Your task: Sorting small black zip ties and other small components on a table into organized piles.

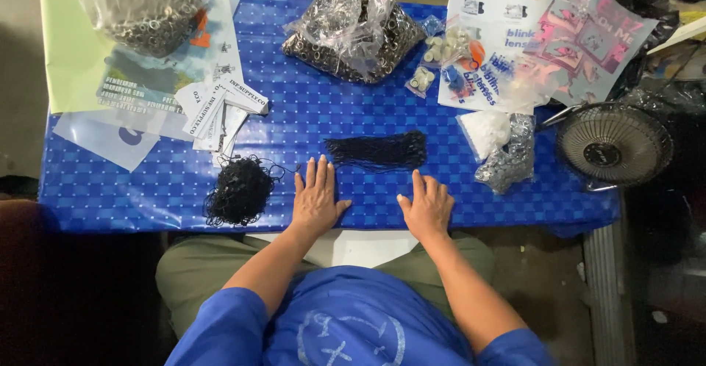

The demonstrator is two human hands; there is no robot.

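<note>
Blue checked tablecloth (147,182) covers a table seen from above; bare grey floor shows past its far edge, dark clutter w/ a small round fan (614,144) off the cloth's right end. Landmark = bundle of straight black cords (379,150), lying flat near the cloth's middle.

Left hand (316,198) lies flat, palm down, fingers spread, just below-left of the bundle, fingertips close to its left end but not touching as far as I can tell. Right hand (428,208) also flat, palm down, just below the bundle's right end. Both hands splayed wide, holding nothing.

Further left of the bundle: tangled black thread wad (239,191), near the table's front edge. Up-left of bundle: fanned stack of white paper tags (220,109), then printed sheets and a clear bag of metal rings (143,9) at the far left corner. Straight above bundle: 2nd, bigger bag of dark rings (353,35). Right of bundle: small bag w/ white pieces (485,132) touching a bag of silvery bits (511,156); above those, printed flyers (507,50) under small packets.

White sheet (360,247) sits on the person's lap, below the table edge.
</note>
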